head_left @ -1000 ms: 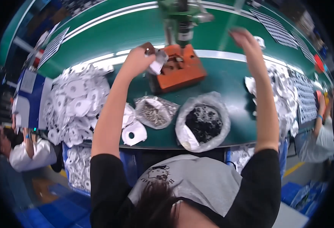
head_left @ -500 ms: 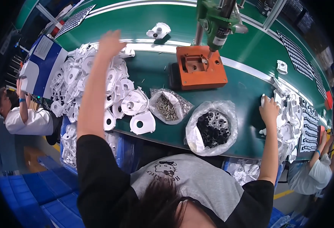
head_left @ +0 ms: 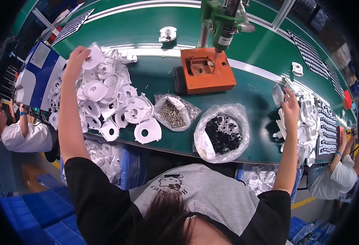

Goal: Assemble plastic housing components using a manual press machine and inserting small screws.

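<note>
My left hand (head_left: 78,60) is at the far left side of a heap of white plastic housings (head_left: 95,90). Its fingers pinch one white plastic housing (head_left: 93,57), raised at the back of the heap. Over on the right, my right hand (head_left: 290,108) has a second white plastic part (head_left: 277,96) at its fingertips, its thumb and fingers around the near edge. Beside that hand lies a pile of white assembled parts (head_left: 306,122). Between my arms, an orange fixture block (head_left: 210,81) with a hollowed recess stands under a green press (head_left: 224,28).
A clear bag of metal pins (head_left: 173,114) and a bag of black and silver small parts (head_left: 224,139) sit at the front edge. White parts stand on the green belt (head_left: 126,28) behind. A blue-white machine (head_left: 38,77) is at left; other people work at both sides.
My left hand has swung left and now holds up a white housing. My right hand has tilted its white part upright and away from me. The whole view has shifted slightly.
</note>
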Motion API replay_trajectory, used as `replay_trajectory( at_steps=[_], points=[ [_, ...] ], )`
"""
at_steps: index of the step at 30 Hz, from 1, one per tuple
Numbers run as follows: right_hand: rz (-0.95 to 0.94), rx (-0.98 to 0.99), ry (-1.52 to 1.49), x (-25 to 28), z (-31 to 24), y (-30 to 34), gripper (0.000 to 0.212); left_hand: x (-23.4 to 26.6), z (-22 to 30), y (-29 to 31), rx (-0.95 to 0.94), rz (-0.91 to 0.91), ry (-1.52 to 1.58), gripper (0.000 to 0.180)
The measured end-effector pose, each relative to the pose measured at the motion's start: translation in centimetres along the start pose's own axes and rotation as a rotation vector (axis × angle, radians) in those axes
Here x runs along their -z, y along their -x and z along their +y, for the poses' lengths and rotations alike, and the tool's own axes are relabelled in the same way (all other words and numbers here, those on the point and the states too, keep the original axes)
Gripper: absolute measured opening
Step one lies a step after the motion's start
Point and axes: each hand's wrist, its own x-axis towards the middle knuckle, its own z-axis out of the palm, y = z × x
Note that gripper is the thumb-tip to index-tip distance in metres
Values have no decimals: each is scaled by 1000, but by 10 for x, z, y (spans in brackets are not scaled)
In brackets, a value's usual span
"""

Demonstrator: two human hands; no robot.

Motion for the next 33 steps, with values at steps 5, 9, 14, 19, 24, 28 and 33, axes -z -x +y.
replay_trajectory(
  at_steps=[5,9,14,19,24,28,33],
  points=[
    [-136,350,-396,-33,-89,24,45,-54,78,43,233,-143,1002,17],
    [-187,1027,43,-83,-157,49,38,-131,143,104,422,-574,1139,33],
    [-431,1454,96,-119,-197,54,31,-163,207,156,609,-1024,1255,60],
    [-472,1317,153,-121,-195,62,35,-164,213,170,607,-1034,1233,70],
    [-570,1325,61,-121,-188,61,32,-176,195,173,641,-1055,1151,78],
    [-709,1382,-82,-123,-194,69,25,-188,183,169,586,-1172,1002,76],
    [-762,1523,-105,-134,-195,80,20,-200,177,163,446,-1615,950,90]
  ],
)
